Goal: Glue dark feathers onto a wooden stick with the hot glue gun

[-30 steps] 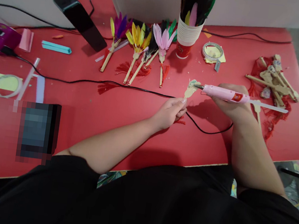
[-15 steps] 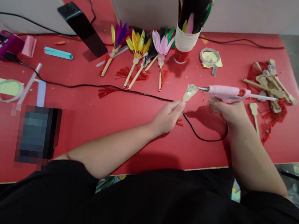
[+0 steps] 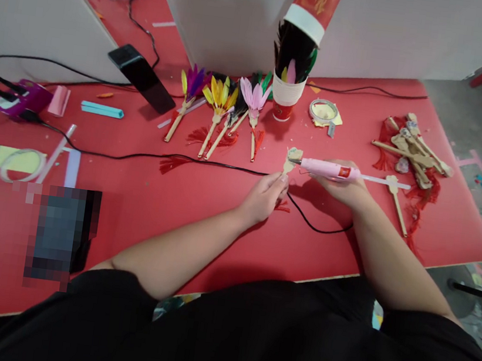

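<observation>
Near the middle of the red table, my left hand pinches a small wooden piece with a wide, pale head by its lower end. My right hand is wrapped round a pink glue gun with a clear glue stick out of its back. The gun's metal tip lies over the head of the wooden piece; whether they touch is hard to tell. Feather-topped sticks with red tassels lie behind, to the left. A heap of bare wooden sticks with red tassels lies at the right.
Paper cups holding feathers stand at the back, with a tape roll beside them. A black cable crosses the red table. A black phone-like device leans at the back left, near a purple power block.
The view has shifted, showing more of the red cup at the top. The glue gun has turned and its tip has moved from the right edge of the wooden head onto it.
</observation>
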Motion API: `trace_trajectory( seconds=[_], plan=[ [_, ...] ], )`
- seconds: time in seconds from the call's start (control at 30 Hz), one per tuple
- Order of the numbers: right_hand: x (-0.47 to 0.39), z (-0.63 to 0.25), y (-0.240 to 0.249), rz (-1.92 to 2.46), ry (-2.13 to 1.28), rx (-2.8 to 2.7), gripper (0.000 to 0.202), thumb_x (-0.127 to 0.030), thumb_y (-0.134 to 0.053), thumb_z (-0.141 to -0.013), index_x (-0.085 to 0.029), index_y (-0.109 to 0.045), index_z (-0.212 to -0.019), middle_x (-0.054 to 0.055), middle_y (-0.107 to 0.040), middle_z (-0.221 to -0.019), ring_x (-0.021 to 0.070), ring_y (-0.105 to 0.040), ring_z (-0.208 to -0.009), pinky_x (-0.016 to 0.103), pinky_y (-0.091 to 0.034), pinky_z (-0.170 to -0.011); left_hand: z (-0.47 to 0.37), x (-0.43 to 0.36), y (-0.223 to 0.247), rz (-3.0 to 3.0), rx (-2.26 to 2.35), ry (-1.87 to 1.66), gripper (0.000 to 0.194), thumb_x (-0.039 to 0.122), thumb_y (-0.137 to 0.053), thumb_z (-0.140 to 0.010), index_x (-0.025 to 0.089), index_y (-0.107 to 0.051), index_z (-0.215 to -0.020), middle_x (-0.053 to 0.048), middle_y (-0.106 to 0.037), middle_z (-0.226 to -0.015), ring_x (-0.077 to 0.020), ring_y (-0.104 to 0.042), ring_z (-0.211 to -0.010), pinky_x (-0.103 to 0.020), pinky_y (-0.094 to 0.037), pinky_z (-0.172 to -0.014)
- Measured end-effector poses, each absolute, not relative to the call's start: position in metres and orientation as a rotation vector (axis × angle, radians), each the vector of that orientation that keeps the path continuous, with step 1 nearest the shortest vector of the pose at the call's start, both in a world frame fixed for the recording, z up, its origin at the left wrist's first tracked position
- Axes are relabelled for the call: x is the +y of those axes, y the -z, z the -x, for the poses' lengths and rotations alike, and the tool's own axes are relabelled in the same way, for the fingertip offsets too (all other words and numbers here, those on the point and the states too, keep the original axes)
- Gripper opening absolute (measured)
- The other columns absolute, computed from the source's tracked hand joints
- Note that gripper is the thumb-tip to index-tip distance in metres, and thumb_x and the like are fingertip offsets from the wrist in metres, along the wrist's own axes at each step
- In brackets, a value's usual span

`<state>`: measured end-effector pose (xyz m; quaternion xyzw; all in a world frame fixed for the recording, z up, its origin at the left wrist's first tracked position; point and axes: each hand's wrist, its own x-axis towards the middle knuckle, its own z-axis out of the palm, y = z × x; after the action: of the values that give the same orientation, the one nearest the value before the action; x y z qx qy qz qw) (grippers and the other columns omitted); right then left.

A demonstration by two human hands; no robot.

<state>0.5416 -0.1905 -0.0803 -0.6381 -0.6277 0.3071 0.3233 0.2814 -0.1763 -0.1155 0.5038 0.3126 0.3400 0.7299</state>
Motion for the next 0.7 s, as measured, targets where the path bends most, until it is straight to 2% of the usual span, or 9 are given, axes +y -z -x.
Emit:
trace_trajectory(
  seconds=[0.13,0.3,0.43,0.53,0.7],
  plan=[
    [-0.186,-0.538,0.079,1.694,-0.855,-1.673,0.058,-0.084,-0.082,-0.096,-0.029,-0.072,-0.083,0.005,-0.075,-0.077,0.0251,-0.067,-0.072,0.039,-0.049,-0.065,-0.284,-0.176,0.118,-1.091,0.711,-0.733,0.075,0.093,-0.070,-0.108,0.028,-0.039,-0.084,0.009,-0.033,-0.070,-0.0093,-0.026,-0.058,-0.024,-0.020,-0.050],
    [-0.181,-0.536,0.077,1.683,-0.902,-1.694,0.069,-0.094,-0.077,-0.093,-0.028,-0.062,-0.076,0.002,-0.067,-0.074,0.0223,-0.059,-0.069,0.037,-0.044,-0.067,-0.285,-0.176,0.118,-1.098,0.694,-0.713,0.075,0.093,-0.071,-0.108,0.028,-0.041,-0.086,0.011,-0.033,-0.070,-0.0076,-0.024,-0.055,-0.021,-0.022,-0.048],
    [-0.179,-0.538,0.082,1.715,-0.897,-1.675,0.075,-0.095,-0.078,-0.092,-0.028,-0.054,-0.070,0.001,-0.059,-0.068,0.0201,-0.052,-0.066,0.034,-0.038,-0.062,-0.286,-0.176,0.120,-1.113,0.711,-0.651,0.070,0.090,-0.068,-0.112,0.028,-0.044,-0.090,0.011,-0.037,-0.068,-0.0083,-0.032,-0.050,-0.021,-0.035,-0.047],
    [-0.177,-0.539,0.087,1.671,-0.887,-1.670,0.073,-0.094,-0.078,-0.092,-0.028,-0.055,-0.071,0.002,-0.061,-0.069,0.0196,-0.051,-0.066,0.035,-0.040,-0.063,-0.288,-0.174,0.121,-1.129,0.711,-0.641,0.065,0.083,-0.067,-0.116,0.028,-0.045,-0.090,0.010,-0.040,-0.068,-0.0088,-0.038,-0.051,-0.021,-0.041,-0.049],
    [-0.175,-0.538,0.095,1.570,-0.841,-1.649,0.067,-0.092,-0.080,-0.092,-0.027,-0.068,-0.080,0.003,-0.071,-0.076,0.0213,-0.059,-0.072,0.036,-0.047,-0.067,-0.290,-0.171,0.118,-1.105,0.757,-0.662,0.062,0.074,-0.066,-0.120,0.027,-0.045,-0.087,0.010,-0.039,-0.067,-0.0083,-0.032,-0.052,-0.019,-0.033,-0.048]
  ],
)
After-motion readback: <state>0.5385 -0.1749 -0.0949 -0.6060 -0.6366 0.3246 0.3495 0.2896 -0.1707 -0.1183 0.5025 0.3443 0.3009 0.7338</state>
